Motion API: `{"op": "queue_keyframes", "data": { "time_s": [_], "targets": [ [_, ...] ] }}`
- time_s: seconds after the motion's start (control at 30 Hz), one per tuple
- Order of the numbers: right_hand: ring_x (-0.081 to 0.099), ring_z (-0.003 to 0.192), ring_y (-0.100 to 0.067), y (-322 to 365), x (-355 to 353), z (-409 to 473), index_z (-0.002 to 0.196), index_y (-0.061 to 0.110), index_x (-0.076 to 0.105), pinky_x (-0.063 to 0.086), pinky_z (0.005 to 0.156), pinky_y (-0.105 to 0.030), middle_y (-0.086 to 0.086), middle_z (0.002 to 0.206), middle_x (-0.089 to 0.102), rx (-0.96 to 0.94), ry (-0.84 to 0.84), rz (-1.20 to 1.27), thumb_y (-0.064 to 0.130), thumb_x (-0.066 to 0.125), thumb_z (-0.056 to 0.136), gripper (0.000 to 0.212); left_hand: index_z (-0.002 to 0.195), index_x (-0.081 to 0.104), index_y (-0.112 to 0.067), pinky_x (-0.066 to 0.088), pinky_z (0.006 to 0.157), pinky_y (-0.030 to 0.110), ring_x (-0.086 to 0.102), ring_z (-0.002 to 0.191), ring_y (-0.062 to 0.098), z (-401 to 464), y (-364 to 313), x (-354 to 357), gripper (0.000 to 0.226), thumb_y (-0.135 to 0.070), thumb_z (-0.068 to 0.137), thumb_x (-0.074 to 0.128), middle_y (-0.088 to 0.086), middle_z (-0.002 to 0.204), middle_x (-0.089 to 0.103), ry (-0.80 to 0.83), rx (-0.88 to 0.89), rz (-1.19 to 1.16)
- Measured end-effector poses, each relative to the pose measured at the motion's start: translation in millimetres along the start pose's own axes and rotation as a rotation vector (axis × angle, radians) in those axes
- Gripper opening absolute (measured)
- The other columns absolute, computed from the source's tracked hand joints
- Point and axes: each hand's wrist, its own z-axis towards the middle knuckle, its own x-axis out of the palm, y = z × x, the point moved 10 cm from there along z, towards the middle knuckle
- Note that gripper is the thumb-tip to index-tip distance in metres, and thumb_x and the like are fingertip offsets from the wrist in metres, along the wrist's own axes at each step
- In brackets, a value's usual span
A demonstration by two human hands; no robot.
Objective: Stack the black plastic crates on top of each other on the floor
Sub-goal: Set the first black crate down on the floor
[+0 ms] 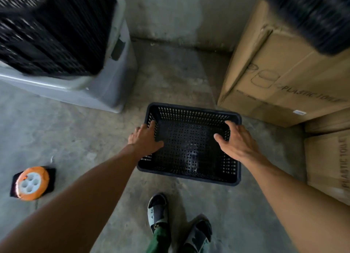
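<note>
— While both arms are reaching down, where is the black crate (191,150) sitting?

— It is sitting upright on the concrete floor (75,135), in the middle of the scene, just beyond the person's sandalled feet (178,226). The left hand (144,139) is resting on its left rim, fingers curling over the edge into the crate and the thumb lying inside along the wall. The right hand (236,139) is hovering at the right rim, fingers spread wide and loose (whether they are touching the plastic, I cannot tell).

— And around it?

— More black mesh crates (51,31) are standing stacked on a grey bin (106,86) at the far left, blurred. Cardboard boxes (280,78) are piling up on the right, near the crate but apart from it. An orange cable reel (32,182) is lying on the floor at the near left, well apart.
</note>
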Motion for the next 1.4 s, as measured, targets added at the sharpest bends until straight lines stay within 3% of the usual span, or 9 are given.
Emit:
{"op": "queue_keyframes", "data": {
  "time_s": [0.13,0.43,0.63,0.83,0.93,1.07,1.2,1.27,1.4],
  "targets": [
    [0.052,0.123,-0.034,52.5,-68.6,-44.5,0.144,0.030,0.035,0.048,0.096,-0.046,-0.012,0.139,0.048,-0.105,-0.031,-0.003,0.071,0.043,0.085,0.072,0.140,0.042,-0.023,0.048,0.093,0.046,0.052,0.120,0.035,-61.1,-19.3,-71.5,0.076,-0.057,0.076,0.066,0.012,0.128,0.055,-0.040,0.008,-0.043],
    [0.049,0.124,-0.031,147.7,-198.6,-93.5,0.148,0.029,0.034,0.044,0.099,-0.044,-0.010,0.138,0.048,-0.258,-0.085,0.003,0.071,0.046,0.085,0.076,0.144,0.041,-0.022,0.047,0.099,0.045,0.047,0.129,0.032,-136.7,21.3,-230.1,0.080,-0.061,0.078,0.063,0.010,0.140,0.049,-0.226,-0.126,-0.137],
    [0.049,0.126,-0.027,246.4,-263.0,-79.4,0.149,0.032,0.031,0.047,0.093,-0.039,-0.006,0.143,0.042,-0.380,-0.097,-0.078,0.069,0.048,0.087,0.074,0.146,0.037,-0.021,0.045,0.099,0.047,0.045,0.127,0.033,-129.1,85.5,-324.4,0.082,-0.059,0.079,0.064,0.012,0.138,0.048,-0.364,-0.208,-0.163],
    [0.041,0.133,-0.026,369.0,-280.5,-21.6,0.149,0.037,0.027,0.045,0.098,-0.041,-0.003,0.149,0.034,-0.481,-0.096,-0.181,0.070,0.052,0.084,0.077,0.149,0.035,-0.016,0.029,0.112,0.045,0.037,0.133,0.033,-70.2,128.6,-401.6,0.084,-0.058,0.081,0.059,0.012,0.143,0.044,-0.474,-0.184,0.006],
    [0.034,0.139,-0.030,439.7,-273.7,25.3,0.152,0.035,0.024,0.039,0.106,-0.045,-0.004,0.156,0.027,-0.545,-0.099,-0.275,0.068,0.057,0.083,0.084,0.149,0.037,-0.017,0.026,0.114,0.046,0.036,0.135,0.032,-25.7,146.4,-418.5,0.080,-0.059,0.084,0.057,0.011,0.145,0.043,-0.421,-0.138,0.051],
    [0.017,0.148,-0.033,528.5,-250.7,71.0,0.156,0.034,0.020,0.026,0.116,-0.048,-0.009,0.164,0.011,-0.646,-0.085,-0.367,0.056,0.067,0.083,0.089,0.141,0.048,-0.020,0.032,0.109,0.045,0.044,0.130,0.029,25.8,163.5,-398.4,0.067,-0.060,0.087,0.056,0.007,0.139,0.051,-0.183,-0.070,0.008],
    [-0.001,0.152,-0.032,592.2,-212.9,91.4,0.155,0.043,0.018,0.020,0.117,-0.057,-0.004,0.166,-0.006,-0.806,-0.026,-0.565,0.039,0.072,0.084,0.089,0.132,0.054,-0.021,0.035,0.103,0.041,0.051,0.126,0.028,50.3,165.1,-382.5,0.041,-0.037,0.094,0.053,0.005,0.133,0.058,-0.064,0.052,0.123],
    [-0.011,0.152,-0.031,607.0,-195.1,96.0,0.152,0.042,0.029,0.009,0.119,-0.060,-0.001,0.167,-0.010,-0.856,0.021,-0.672,0.032,0.069,0.088,0.076,0.131,0.055,-0.021,0.038,0.101,0.040,0.053,0.123,0.027,53.9,164.3,-387.1,0.037,-0.030,0.096,0.051,0.006,0.130,0.060,-0.061,0.100,0.126],
    [0.002,0.154,-0.027,618.1,-177.6,83.5,0.135,0.031,0.050,-0.003,0.120,-0.059,-0.001,0.160,0.029,-0.962,0.015,-0.700,0.034,0.060,0.094,0.042,0.123,0.062,-0.018,0.050,0.090,0.037,0.062,0.108,0.024,48.1,169.1,-387.0,0.029,-0.024,0.095,0.055,0.006,0.117,0.064,0.068,0.180,0.112]
  ]
}}
